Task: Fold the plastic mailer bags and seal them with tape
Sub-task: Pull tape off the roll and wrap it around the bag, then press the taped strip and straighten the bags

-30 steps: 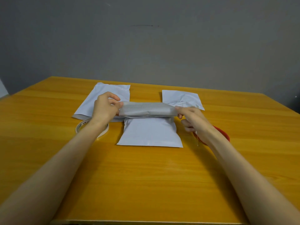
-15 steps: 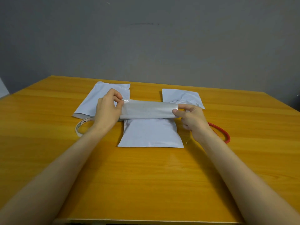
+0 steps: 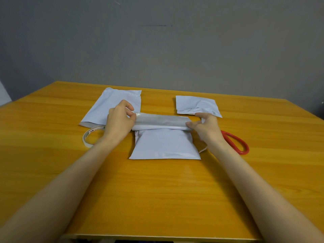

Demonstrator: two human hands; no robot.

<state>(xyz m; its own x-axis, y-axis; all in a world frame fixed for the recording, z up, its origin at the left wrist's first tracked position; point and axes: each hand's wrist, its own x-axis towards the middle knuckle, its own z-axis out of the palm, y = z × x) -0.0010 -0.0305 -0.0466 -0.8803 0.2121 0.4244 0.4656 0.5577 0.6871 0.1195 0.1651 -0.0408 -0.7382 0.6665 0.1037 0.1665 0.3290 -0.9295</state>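
From the head view, the left grip (image 3: 119, 120) pinches the left end of the flap (image 3: 161, 120) between thumb and forefinger. The right grip (image 3: 205, 127) pinches the right end the same way, its other fingers loosely curled. Neither grip holds anything else.

The flap runs taut between the two grips with its grey inner face up, rolled over the far edge of the mailer (image 3: 164, 144). Holding both ends probably keeps the fold straight and free of wrinkles across its whole width. The rest of the mailer lies flat on the tabletop (image 3: 157, 190), reaching from between the grips back toward the person.

A glossy sliver shows at the flap's end beside the left grip's thumb. I cannot tell whether it is tape or a liner.

The tape roll (image 3: 90, 132) lies just nearside of the left grip, partly under the wrist, and close enough to pick up once the fold is pressed down. The scissors (image 3: 234, 137) lie just outside the right wrist, with only the red handle showing, likely kept there for cutting the tape.

Beyond the left grip a flat bag (image 3: 114, 102) lies unfolded, apparently waiting its turn. Beyond the right grip a folded bag (image 3: 196, 104) sits apart, seemingly already done. The fold looks about half made, and no tape shows across it yet.
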